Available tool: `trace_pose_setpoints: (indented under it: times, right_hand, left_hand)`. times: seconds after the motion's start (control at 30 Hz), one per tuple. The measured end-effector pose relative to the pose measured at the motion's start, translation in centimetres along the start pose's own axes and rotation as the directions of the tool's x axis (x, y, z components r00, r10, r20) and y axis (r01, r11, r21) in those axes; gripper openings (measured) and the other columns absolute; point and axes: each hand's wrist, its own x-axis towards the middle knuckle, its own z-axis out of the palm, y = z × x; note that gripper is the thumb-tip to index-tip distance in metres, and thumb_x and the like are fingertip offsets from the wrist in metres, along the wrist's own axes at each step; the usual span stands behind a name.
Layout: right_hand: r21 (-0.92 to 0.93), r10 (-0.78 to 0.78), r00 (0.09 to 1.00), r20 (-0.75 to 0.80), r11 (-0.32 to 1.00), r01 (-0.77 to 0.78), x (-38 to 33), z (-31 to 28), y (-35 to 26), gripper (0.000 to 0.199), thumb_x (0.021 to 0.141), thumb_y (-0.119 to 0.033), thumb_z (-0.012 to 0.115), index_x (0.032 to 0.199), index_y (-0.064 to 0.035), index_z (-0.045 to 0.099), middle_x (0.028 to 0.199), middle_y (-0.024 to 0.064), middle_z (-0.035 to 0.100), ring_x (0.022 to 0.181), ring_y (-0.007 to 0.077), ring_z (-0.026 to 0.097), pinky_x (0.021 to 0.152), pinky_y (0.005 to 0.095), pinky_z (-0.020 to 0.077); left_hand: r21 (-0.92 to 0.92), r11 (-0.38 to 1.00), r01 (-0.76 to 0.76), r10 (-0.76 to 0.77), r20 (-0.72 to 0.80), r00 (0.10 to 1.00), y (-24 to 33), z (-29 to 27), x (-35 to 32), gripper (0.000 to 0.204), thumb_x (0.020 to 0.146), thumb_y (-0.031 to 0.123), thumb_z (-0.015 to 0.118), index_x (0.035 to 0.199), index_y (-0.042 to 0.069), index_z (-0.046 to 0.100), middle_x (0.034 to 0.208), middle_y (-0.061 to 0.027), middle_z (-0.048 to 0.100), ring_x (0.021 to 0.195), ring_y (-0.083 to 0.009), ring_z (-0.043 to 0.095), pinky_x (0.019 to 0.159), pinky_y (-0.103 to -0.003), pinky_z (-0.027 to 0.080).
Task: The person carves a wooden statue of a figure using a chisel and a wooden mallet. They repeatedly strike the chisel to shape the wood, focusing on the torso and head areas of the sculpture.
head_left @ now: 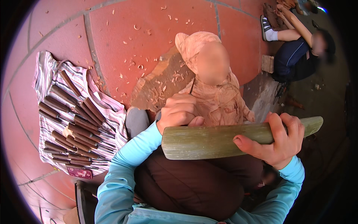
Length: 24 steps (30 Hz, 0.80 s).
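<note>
In front of me stands a pale carved wooden figure [220,102] with a rounded head and draped body. My left hand [179,110] is closed around a chisel [192,86]; only its thin dark shaft shows, reaching up to the figure's left side, and the handle is hidden. My right hand [280,141] grips a long, greenish wooden mallet [201,143] near its narrower right end, fingers over the top and thumb along the front. The mallet lies level above my lap, its broad end just below my left hand. Whether it touches the chisel, I cannot tell.
At left, a striped cloth [46,76] bears several dark-handled chisels [80,130] and a small maroon case [80,173]. A rough wooden slab [151,89] with shavings lies beside the figure on red tiles [123,33]. Another person [298,52] sits at far right, near a small wood block [267,63].
</note>
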Motion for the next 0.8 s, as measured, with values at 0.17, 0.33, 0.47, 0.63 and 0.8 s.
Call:
trace_pose_setpoints:
  times: [0.17,0.33,0.47,0.63,0.8]
  right_hand:
    - [0.211,0.042,0.999,-0.022,0.977,-0.036,-0.1,0.2,0.4,0.039,0.069,-0.028,0.073,0.102,-0.0443,0.060,0.089,0.0067,0.055,0.067,0.0251,0.052,0.056,0.0355,0.0402]
    - [0.077,0.005,1.000,-0.026,0.997,-0.003,-1.1,1.0,0.5,0.034,0.073,-0.017,0.069,0.097,-0.0384,0.060,0.088,0.0068,0.054,0.068,0.0257,0.052,0.055,0.0359,0.0388]
    - [0.070,0.064,0.998,0.001,0.995,-0.064,-1.7,0.9,0.1,0.041,0.070,-0.018,0.070,0.101,-0.0440,0.059,0.090,0.0065,0.053,0.066,0.0254,0.051,0.055,0.0357,0.0386]
    - [0.173,0.036,0.999,-0.015,0.984,-0.033,-1.9,0.9,0.2,0.035,0.075,-0.021,0.069,0.101,-0.0419,0.059,0.089,0.0070,0.054,0.068,0.0258,0.052,0.056,0.0357,0.0392]
    - [0.312,0.186,0.982,-0.019,0.934,-0.171,-2.6,1.0,0.6,0.055,0.070,-0.026,0.076,0.118,-0.0455,0.057,0.084,0.0048,0.052,0.066,0.0219,0.050,0.057,0.0317,0.0401]
  left_hand:
    - [0.029,0.999,0.025,-0.024,-0.040,0.999,0.1,0.2,-0.7,0.018,0.076,-0.008,0.059,0.070,0.001,0.045,0.053,-0.0063,0.047,0.039,-0.0187,0.043,0.036,-0.032,0.033]
    - [0.056,0.998,-0.008,0.011,-0.069,0.998,-0.2,0.9,-0.5,0.024,0.070,-0.011,0.059,0.062,0.004,0.042,0.053,-0.0061,0.048,0.040,-0.0186,0.045,0.036,-0.030,0.034]
    - [0.076,0.997,-0.010,0.015,-0.067,0.998,-0.1,1.1,-0.1,0.024,0.071,-0.011,0.058,0.062,0.004,0.042,0.053,-0.0068,0.050,0.041,-0.0190,0.049,0.037,-0.029,0.038]
    - [0.098,0.992,0.076,-0.075,-0.014,0.997,0.2,0.2,0.0,0.022,0.073,-0.011,0.058,0.065,0.003,0.043,0.053,-0.0069,0.049,0.041,-0.0191,0.046,0.037,-0.030,0.036]
    - [-0.280,0.919,0.277,-0.378,-0.426,0.822,-1.4,-2.2,-0.2,0.017,0.090,0.001,0.048,0.074,0.005,0.044,0.055,-0.0068,0.049,0.043,-0.0164,0.045,0.039,-0.031,0.038]
